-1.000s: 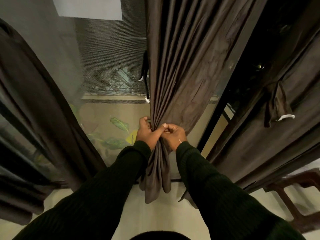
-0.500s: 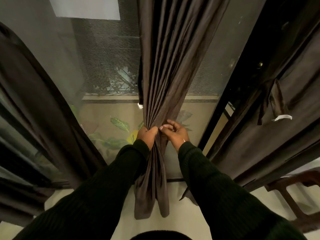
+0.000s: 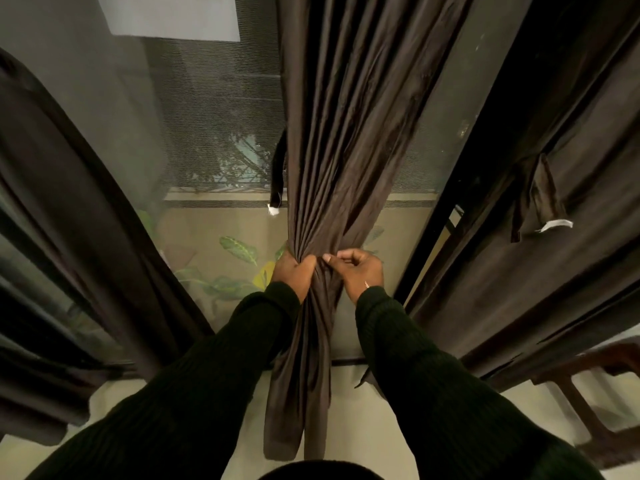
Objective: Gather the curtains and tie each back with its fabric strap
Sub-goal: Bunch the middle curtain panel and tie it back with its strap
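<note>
— Both hands are on the middle curtain, as far as I can read it from my seat. Left hand has its fingers wrapped round the bunched folds from the left side, holding them gathered at a narrow waist. Right hand sits just beside it on the right, fingers curled, thumb and forefinger pinching a fold of the cloth next to the left thumb.

— Where does the curtain lie?

— It hangs down the centre in front of the window glass, wide and pleated above, squeezed tight at the hands, then falling in a slim tail to the pale floor between my two dark sleeves.

— And the strap?

— A dark fabric strap with a white end dangles just left of that curtain, above the left hand, apart from both hands. I cannot tell where its top is fixed.

— Other curtains?

— One on the left, sweeping down to the lower left. One on the right, with its own strap hanging loose against it, white tag at the end. Past that, at the lower right edge, part of a brown chair shows. Green leaves are visible through the glass near the left hand.
</note>
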